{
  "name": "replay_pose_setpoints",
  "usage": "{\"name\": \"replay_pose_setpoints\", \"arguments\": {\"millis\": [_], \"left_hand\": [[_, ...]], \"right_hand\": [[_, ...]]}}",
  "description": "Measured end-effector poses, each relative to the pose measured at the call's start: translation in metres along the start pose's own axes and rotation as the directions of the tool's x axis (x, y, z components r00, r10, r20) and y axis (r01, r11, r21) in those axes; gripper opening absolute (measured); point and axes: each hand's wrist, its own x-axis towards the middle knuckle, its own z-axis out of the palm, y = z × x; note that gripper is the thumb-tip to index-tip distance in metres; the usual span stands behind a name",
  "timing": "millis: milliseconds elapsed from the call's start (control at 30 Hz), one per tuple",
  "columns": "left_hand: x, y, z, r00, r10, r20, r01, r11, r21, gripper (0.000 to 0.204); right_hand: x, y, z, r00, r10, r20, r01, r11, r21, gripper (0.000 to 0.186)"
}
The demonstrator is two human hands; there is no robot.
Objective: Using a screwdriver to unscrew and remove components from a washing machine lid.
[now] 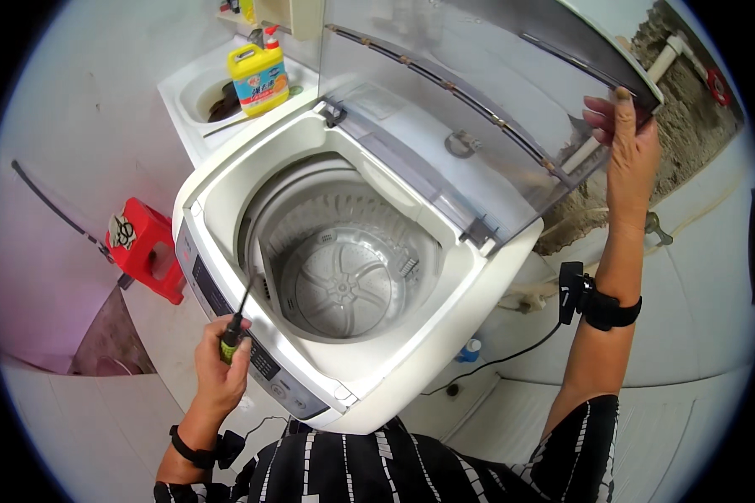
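Observation:
In front of me stands a white top-loading washing machine (486,293), its tub (344,281) exposed and nothing but the ridged bottom disc showing inside. My left hand (218,373) is closed round a screwdriver (231,339) with a black and yellow-green handle. Its thin dark shaft points up and away over the machine's front rim, beside the control panel (264,360). At the upper right, my right hand (631,155) grips the outer corner of the see-through grey lid (445,67), thumb on the near side. The lid is raised on its hinges at the tub's far side.
A yellow jug with a red pump (260,80) stands on the white sink (180,92) at the back left. A red plastic stool (149,251) is left of the machine. Pipes with a red valve handle (717,86) run along the broken wall at right. A blue bottle (470,350) stands low behind the machine's right side.

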Motion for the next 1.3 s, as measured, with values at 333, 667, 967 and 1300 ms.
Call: {"name": "replay_pose_setpoints", "arguments": {"millis": [333, 667, 967, 1300], "left_hand": [[0.018, -0.022, 0.016, 0.976, 0.217, -0.034, -0.211, 0.968, 0.136, 0.026], [0.052, -0.023, 0.019, 0.951, 0.31, -0.004, -0.308, 0.947, 0.093, 0.03], [0.055, -0.043, 0.034, 0.953, 0.278, -0.125, -0.269, 0.96, 0.082, 0.026], [0.05, -0.046, 0.036, 0.96, 0.247, -0.133, -0.243, 0.969, 0.043, 0.025]], "right_hand": [[0.009, 0.019, -0.003, 0.996, 0.01, -0.084, -0.014, 0.999, -0.051, 0.055], [0.01, 0.037, -0.009, 0.99, -0.052, -0.132, 0.036, 0.992, -0.122, 0.054], [-0.037, 0.05, 0.01, 0.996, -0.065, -0.061, 0.061, 0.996, -0.069, 0.068], [-0.038, 0.054, 0.011, 0.996, -0.064, -0.069, 0.057, 0.994, -0.097, 0.061]]}}
